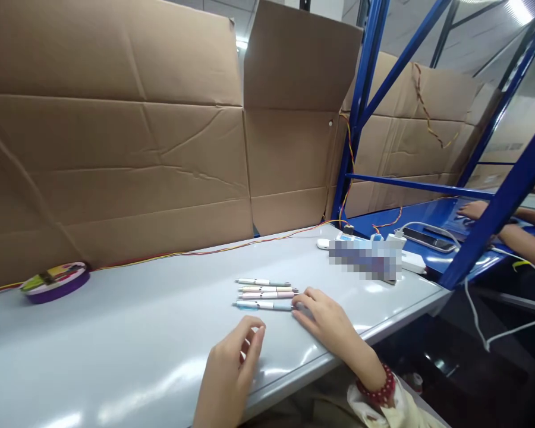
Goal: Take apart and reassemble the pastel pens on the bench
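Several slim click pens lie side by side on the white tabletop (129,333). The farthest is a white and grey-green pen (262,282); closer in come a pale yellow pen (267,289) and a pink pen (266,295). Nearest me is a blue-and-white pen (264,305), a little apart from the others. Its right end sits between the thumb and fingertips of my right hand (323,318), which rests on the table. My left hand (232,368) hovers just in front of the pens, thumb and forefinger curled together, with nothing visible in it.
A purple-rimmed round container (57,282) is at the far left. A blurred-out packet (365,258) and white charger (396,238) lie at right. Cardboard (116,148) and a blue rack post (361,95) border the table. Another person's hand (472,209) shows beyond.
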Demonstrator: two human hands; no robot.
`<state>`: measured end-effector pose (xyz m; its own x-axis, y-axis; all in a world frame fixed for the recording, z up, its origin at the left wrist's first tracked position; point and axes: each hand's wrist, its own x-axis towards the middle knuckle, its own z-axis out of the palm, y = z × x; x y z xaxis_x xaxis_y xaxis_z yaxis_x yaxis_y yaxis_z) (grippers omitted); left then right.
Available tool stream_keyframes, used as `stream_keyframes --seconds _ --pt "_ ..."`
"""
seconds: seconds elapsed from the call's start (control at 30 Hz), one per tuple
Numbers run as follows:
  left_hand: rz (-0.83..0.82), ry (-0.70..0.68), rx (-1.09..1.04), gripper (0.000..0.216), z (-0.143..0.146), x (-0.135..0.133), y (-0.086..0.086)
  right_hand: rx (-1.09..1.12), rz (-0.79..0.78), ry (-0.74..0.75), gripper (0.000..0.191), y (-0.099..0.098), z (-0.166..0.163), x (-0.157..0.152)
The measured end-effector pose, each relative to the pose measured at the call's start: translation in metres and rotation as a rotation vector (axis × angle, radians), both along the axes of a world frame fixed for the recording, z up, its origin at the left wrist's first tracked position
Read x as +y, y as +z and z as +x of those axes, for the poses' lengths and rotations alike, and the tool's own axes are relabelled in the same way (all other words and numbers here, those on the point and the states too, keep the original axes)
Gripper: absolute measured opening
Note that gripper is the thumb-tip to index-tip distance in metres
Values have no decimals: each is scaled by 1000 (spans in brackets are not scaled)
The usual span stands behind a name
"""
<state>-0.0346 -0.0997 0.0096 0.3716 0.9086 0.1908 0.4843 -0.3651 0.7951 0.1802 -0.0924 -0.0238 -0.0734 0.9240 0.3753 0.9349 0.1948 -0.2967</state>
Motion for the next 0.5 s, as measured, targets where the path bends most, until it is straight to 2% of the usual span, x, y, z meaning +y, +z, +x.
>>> stream_keyframes --seconds 0.1,0.23,0.33,0.4,0.5 --pt "4 17 133 33 -1 7 -7 100 -26 50 13 2 0 -2" --pt "25 -89 264 41 1 7 -11 436 -14 102 32 6 -8 -14" --pt "-14 -145 105 32 2 2 -8 647 56 98 37 6 -24 -24" --pt "-76 -122 -74 28 1 0 -6 727 95 88 38 4 -36 -28" --pt "-154 -51 -349 35 -2 0 -7 775 93 101 40 2 -49 -29"
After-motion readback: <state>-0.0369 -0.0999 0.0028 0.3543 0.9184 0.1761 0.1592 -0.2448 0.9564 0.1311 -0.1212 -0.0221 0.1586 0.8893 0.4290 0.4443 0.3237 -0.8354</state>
